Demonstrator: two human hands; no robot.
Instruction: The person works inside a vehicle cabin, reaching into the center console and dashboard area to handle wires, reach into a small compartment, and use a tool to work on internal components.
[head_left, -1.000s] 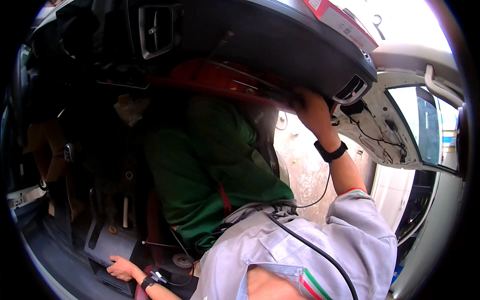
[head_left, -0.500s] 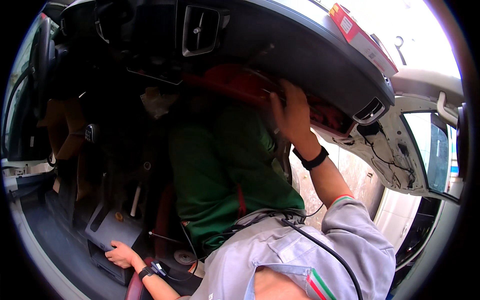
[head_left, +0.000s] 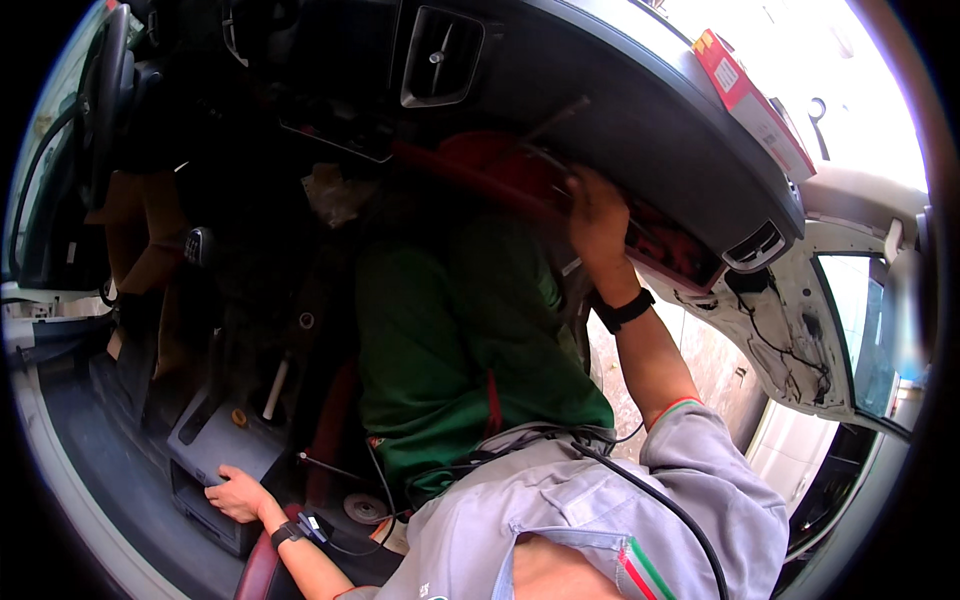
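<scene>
Left hand (head_left: 238, 494)'s resting unclenched on the grey console (head_left: 225, 448), probably bracing the body. Right hand (head_left: 600, 220)'s sitting at the red tray (head_left: 470, 178) under the dashboard (head_left: 650, 140); can't tell if it's grasping anything.

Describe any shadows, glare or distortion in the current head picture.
Head view: shadow dims the dark green fabric trousers and obscures whether the right grip holds anything; head view: glare whitens the scene beyond the red-and-white cardboard box; head view: fisheye distortion seems to bow the dark grey plastic dashboard.
</scene>
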